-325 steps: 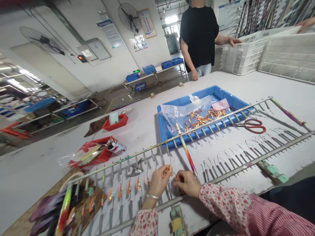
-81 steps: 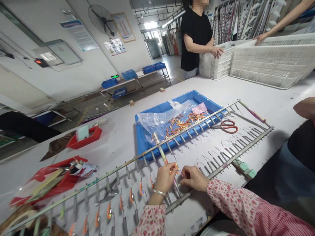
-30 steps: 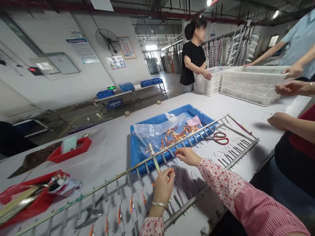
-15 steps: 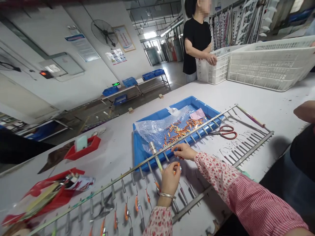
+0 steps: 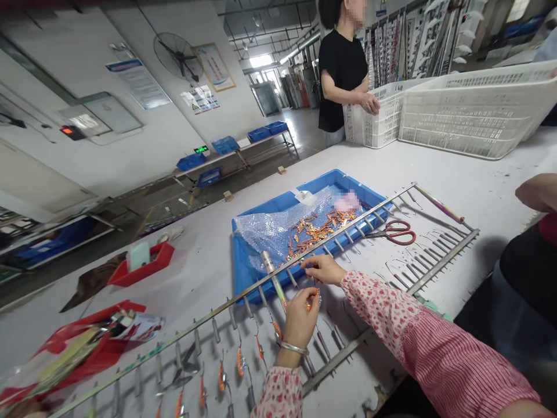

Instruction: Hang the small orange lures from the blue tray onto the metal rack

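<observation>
Now the left hand [image 5: 300,322] is pinching a small orange fishing lure [image 5: 312,302] between thumb and fingertips, holding it just over the long metal peg rack [image 5: 209,317], between its 2 rails. The right hand [image 5: 324,270] is resting at the upper rail, beside the blue plastic tray [image 5: 239,255], fingers drawn together; whether they are gripping anything, I cannot tell. Red-handled scissors [image 5: 398,232] are lying farther right.

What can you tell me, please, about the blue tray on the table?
The blue tray is a shallow rectangular plastic box with a raised rim, flat on the grey table. Clear bubble wrap covers much of its floor, with small orange lures scattered on it and a pink slip at the far corner. A rail of the metal rack crosses its near edge, where the right hand reaches.
</observation>
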{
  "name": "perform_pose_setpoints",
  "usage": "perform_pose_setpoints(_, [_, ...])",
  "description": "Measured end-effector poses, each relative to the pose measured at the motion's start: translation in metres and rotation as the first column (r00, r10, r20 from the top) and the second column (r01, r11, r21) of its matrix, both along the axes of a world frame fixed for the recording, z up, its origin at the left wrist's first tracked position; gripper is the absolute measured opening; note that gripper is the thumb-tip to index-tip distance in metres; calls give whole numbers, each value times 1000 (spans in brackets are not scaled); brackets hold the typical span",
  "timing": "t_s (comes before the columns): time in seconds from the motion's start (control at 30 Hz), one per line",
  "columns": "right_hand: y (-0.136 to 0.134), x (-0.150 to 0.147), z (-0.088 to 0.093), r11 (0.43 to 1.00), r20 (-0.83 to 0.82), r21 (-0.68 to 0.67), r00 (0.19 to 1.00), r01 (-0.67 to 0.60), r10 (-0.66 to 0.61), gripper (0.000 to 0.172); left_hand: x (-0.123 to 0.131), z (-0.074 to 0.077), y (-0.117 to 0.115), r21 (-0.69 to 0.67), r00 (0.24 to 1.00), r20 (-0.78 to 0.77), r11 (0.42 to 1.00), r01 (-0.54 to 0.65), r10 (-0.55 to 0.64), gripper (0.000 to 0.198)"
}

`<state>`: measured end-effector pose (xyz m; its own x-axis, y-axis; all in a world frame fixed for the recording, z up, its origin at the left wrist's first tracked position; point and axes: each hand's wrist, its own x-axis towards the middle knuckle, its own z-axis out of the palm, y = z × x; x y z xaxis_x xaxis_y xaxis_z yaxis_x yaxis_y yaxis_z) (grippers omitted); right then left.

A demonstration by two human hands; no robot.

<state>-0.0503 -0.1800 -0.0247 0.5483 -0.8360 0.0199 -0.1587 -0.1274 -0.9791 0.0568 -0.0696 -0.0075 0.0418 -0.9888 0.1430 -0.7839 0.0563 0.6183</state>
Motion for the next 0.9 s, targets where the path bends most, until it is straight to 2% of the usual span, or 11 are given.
perform_pose_setpoints(0.1, [0, -2, -2, 1000, 8, -18, 1000, 14, -14, 25, 1, -3, 0, 16, 1000, 6, 1000, -17, 17, 22])
perform_pose_setpoints(0.23, [2, -3, -1, 997, 63, 72, 998, 10, -14, 25, 4, -7, -4, 68, 992, -74, 993, -95, 100, 23])
perform_pose_setpoints(0.4, [1, 1, 0, 998, 57, 54, 998, 16, -20, 25, 2, -5, -4, 10, 993, -87, 997, -79, 79, 23])
perform_pose_setpoints(0.5, [5, -2, 5, 999, -13, -36, 999, 34, -34, 25, 4, -4, -2, -2, 999, -9, 999, -32, 32, 22])
perform_pose_setpoints(0.6, [20, -18, 13, 967, -130, -247, 987, 64, -98, 23, 9, -4, -1, 37, 999, 34, 999, 13, -14, 22])
perform_pose_setpoints(0.63, [28, -25, 14, 951, -199, -308, 975, 35, -100, 22, 10, -4, -1, 59, 999, 30, 998, 27, -29, 22])
perform_pose_setpoints(0.7, [48, -40, 14, 933, -382, -338, 924, -123, -17, 23, 12, -2, -2, 101, 998, 2, 993, 59, -59, 21])
perform_pose_setpoints(0.77, [69, -50, 9, 920, -524, -270, 845, -286, 109, 21, 13, 0, -3, 118, 996, -28, 989, 90, -87, 19])
perform_pose_setpoints(0.8, [78, -52, 5, 915, -547, -232, 822, -329, 157, 18, 12, 2, -3, 118, 994, -34, 988, 104, -100, 18])
perform_pose_setpoints(0.9, [98, -52, -9, 946, -469, -151, 864, -286, 186, 16, 10, 6, -3, 121, 992, -33, 984, 127, -124, 16])
